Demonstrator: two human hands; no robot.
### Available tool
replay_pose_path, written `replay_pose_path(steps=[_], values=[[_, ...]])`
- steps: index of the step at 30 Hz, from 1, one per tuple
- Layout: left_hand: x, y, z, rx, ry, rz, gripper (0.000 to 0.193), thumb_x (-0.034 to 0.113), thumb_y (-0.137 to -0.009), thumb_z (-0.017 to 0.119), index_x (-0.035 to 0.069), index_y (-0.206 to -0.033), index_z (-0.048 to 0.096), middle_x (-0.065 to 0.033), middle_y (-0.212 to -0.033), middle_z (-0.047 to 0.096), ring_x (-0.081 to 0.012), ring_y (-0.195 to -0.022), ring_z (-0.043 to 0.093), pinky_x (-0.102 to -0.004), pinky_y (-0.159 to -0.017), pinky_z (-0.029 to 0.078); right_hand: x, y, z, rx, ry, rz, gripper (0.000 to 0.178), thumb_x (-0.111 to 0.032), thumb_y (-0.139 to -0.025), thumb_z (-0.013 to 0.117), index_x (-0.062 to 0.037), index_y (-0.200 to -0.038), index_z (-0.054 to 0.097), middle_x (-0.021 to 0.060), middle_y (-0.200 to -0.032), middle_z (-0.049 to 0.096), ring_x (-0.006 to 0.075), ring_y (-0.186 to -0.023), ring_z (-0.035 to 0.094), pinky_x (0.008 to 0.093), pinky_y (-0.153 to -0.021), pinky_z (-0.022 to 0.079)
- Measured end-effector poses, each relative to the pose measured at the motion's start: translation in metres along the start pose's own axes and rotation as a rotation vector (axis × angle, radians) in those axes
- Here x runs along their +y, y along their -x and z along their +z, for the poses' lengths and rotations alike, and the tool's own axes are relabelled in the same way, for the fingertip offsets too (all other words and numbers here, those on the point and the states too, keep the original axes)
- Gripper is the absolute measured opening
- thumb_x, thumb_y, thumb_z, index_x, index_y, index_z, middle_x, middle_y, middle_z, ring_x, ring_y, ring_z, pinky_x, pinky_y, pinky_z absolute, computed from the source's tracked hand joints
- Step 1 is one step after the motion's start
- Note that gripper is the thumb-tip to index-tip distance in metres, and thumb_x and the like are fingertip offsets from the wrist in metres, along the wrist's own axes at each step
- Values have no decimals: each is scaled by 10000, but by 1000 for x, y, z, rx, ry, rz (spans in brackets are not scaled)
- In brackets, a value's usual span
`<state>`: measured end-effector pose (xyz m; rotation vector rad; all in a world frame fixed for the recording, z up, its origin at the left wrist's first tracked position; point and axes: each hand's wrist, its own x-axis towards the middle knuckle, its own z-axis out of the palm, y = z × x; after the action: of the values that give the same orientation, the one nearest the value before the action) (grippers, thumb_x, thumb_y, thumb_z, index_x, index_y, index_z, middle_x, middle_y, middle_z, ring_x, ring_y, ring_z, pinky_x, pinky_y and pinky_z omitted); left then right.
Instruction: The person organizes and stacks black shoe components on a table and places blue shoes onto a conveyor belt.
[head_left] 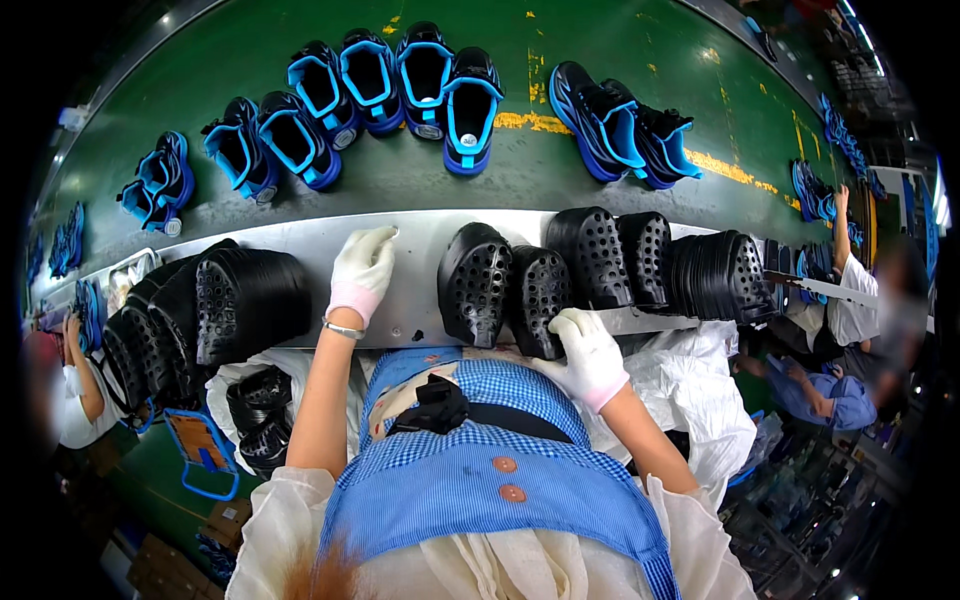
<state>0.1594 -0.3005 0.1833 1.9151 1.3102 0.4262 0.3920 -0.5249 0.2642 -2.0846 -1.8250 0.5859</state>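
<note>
My right hand (588, 362), in a white glove, grips the near right edge of a black perforated plastic shoe insert (540, 290). Another such insert (476, 285) leans close on its left, both on the metal ledge (410, 290). Over the same ledge, further left, my gloved left hand (364, 268) has its fingers bent together. Its fingertips are partly hidden, and I cannot make out anything in them. To the left of that hand lies a nested stack of black inserts (250, 300). More inserts (588, 258) stand to the right, some tightly nested (720, 275).
Beyond the ledge, black-and-blue sneakers (470, 110) stand in a curved row on a green surface (540, 40), with a pair (620, 130) at right. White sacks (690, 390) hang below the ledge. Other people (850, 300) work at far right and far left.
</note>
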Motion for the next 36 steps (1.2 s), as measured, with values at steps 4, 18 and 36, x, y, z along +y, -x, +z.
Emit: replay_pose_path(steps=[4,18,36], values=[[11,1,0,43,2,11,219,114,-887,555,81,-1065,678,-115,-920,642,-225,-804,626,-296,-764,490,-14,1,-31,-27,-54,37,478,-211,-577,831,-59,-954,579,102,-1020,575,302,-975,563,382,-867,482],[80,-9,-35,-208,1462,-384,495,437,-951,514,63,-1274,480,-58,-1017,609,-156,-909,604,-301,-825,501,-90,-130,-30,-27,-335,-115,535,-223,-775,707,-21,-1231,514,190,-1133,578,365,-1042,566,406,-905,461],[-40,-89,-74,457,1037,-456,381,384,-930,567,26,-1055,593,-74,-938,600,-154,-848,564,-282,-803,436,-152,-307,42,-395,-146,-27,430,-457,-776,605,-31,-820,566,224,-747,622,384,-736,628,428,-686,491]])
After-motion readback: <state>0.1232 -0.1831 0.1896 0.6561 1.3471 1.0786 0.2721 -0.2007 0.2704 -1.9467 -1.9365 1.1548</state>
